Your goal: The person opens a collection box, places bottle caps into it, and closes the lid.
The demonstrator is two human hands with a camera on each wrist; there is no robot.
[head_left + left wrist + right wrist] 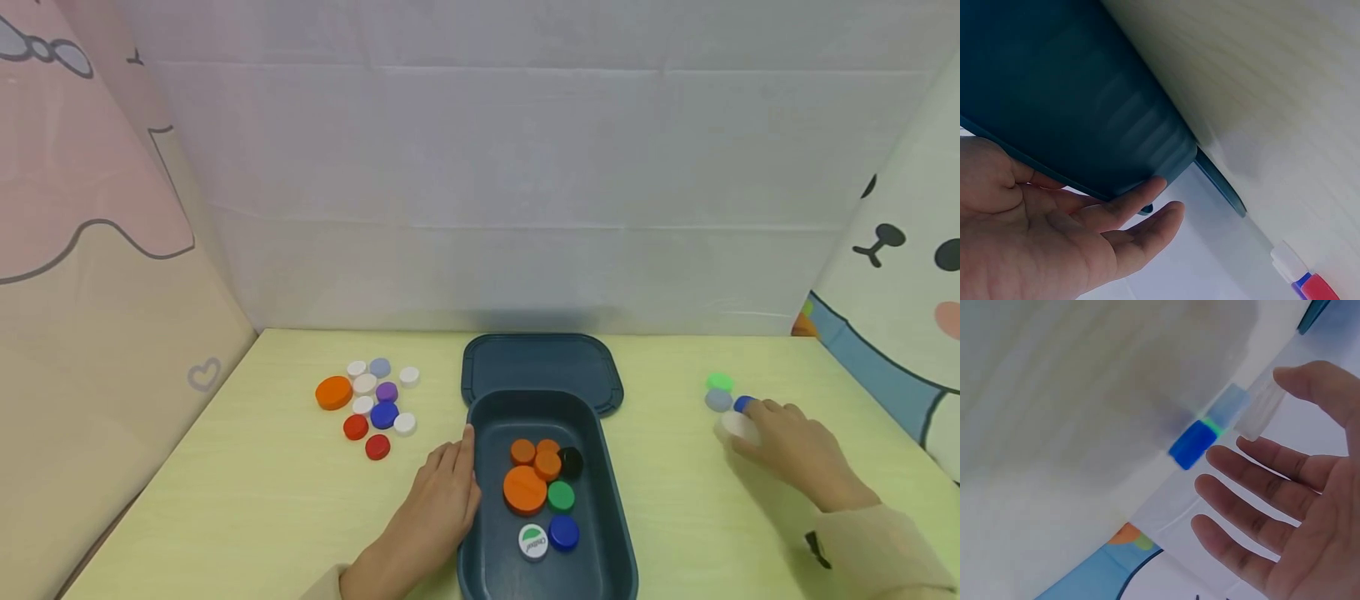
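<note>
My left hand (pixel 442 492) lies along the left wall of a dark blue tray (pixel 618 508), its fingers mostly straight and touching the outside. In the left wrist view, the fingers (pixel 1129 203) rest against the tray wall. Over at the right, my right hand (pixel 798 446) pinches a white bottle cap (pixel 1261 409) between thumb and a finger; in the head view this cap looks blurred. Close to those fingertips are a blue cap (pixel 1192 445), a pale grey-blue cap (pixel 718 400) and a bright green cap (pixel 720 382).
Inside the tray lie orange caps (pixel 525 490), a black cap (pixel 572 463), a green cap (pixel 561 497), a blue cap (pixel 563 532) and a printed white cap (pixel 533 542). A dark blue lid (pixel 540 362) lies behind. Several mixed caps (pixel 385 415) are scattered on the left.
</note>
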